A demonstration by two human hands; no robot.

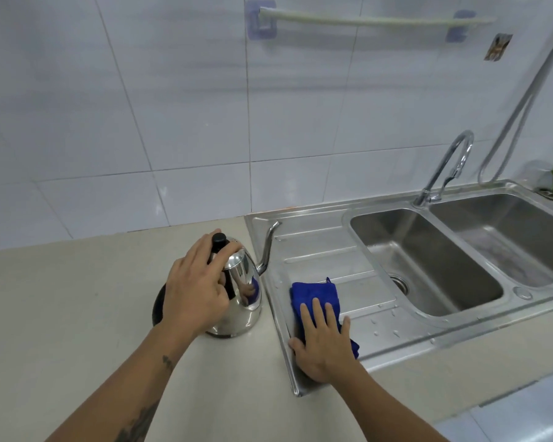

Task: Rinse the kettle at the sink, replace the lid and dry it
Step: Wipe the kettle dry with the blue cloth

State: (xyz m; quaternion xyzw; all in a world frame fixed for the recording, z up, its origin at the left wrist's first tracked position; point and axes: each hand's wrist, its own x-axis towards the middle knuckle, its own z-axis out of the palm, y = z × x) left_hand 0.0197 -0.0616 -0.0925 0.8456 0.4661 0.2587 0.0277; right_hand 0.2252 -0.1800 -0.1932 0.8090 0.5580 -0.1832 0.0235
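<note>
The gooseneck kettle [240, 295] stands on the counter [77, 314] — left hand [195, 288] seemingly clasping its lid; just right of it, the right hand [323, 339] presses flat, unclenched, on the blue cloth [313, 295].

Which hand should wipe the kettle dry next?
The right hand: it already lies flat on the blue cloth on the drainboard, while the left hand grips the kettle.
</note>
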